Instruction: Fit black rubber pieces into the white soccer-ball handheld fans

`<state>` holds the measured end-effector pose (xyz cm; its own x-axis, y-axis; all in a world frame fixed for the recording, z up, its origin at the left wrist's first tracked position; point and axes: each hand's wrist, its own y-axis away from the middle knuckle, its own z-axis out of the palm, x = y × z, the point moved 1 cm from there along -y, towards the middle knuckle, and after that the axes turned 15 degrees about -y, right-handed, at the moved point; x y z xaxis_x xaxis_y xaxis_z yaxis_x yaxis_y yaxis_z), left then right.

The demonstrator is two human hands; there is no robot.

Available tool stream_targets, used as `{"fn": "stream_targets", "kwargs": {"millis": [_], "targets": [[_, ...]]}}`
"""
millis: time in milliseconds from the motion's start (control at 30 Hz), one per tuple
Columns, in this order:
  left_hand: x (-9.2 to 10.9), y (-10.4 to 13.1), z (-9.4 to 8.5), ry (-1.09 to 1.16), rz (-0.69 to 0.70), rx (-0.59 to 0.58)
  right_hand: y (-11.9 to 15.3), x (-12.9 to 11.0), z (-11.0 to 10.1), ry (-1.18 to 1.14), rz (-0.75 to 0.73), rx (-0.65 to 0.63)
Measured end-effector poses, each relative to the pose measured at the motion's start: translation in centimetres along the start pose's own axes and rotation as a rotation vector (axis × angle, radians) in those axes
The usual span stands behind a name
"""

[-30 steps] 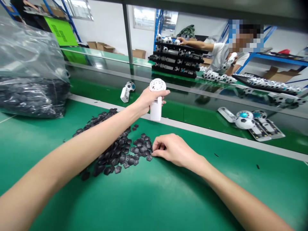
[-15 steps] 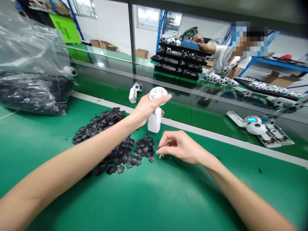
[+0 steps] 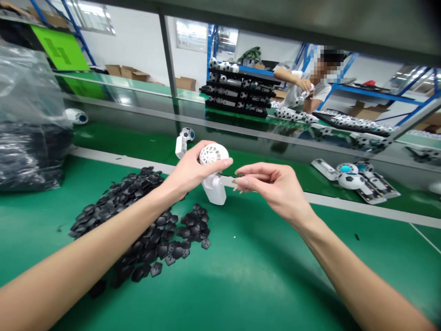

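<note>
My left hand (image 3: 188,168) is closed around a white handheld fan (image 3: 215,152), gripping its round slotted head; the handle hangs below, tilted. My right hand (image 3: 272,186) is pinched just right of the fan, apart from it. A dark edge of a small black piece shows between the thumb and fingertips; its shape is mostly hidden. Under and beside my left forearm spreads a large pile of black pentagon pieces (image 3: 138,202). A smaller cluster of the same pieces (image 3: 195,225) lies below the fan handle.
A clear plastic bag (image 3: 31,151) of black pieces stands at left. Beyond the pale edge strip lie a football-patterned fan (image 3: 186,135) and several more fans (image 3: 351,180). Across the bench, a co-worker (image 3: 310,89) handles a fan near stacked black trays (image 3: 237,94).
My right hand has lifted from beside the small cluster up towards the fan. The fan has tilted in my left hand. The view has shifted, and the co-worker's hands have come together.
</note>
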<state>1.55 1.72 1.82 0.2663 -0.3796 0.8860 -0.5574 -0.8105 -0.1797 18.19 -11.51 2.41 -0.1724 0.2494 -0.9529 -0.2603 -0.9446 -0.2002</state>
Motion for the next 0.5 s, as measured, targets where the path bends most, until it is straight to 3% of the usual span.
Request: {"fn": "stream_targets", "kwargs": {"millis": [233,367,500], "targets": [[1.4,-0.1,-1.6,-0.026,-0.086,0.036,-0.5,1.1,0.5,-0.08,0.03,0.078],[2.1,0.6,-0.8,0.033,-0.076,0.191,-0.6,1.8,1.2,-0.128,0.002,0.084],[2.1,1.3,0.3,0.191,-0.064,0.19,-0.4,2.0,2.1,-0.209,0.044,0.087]]}}
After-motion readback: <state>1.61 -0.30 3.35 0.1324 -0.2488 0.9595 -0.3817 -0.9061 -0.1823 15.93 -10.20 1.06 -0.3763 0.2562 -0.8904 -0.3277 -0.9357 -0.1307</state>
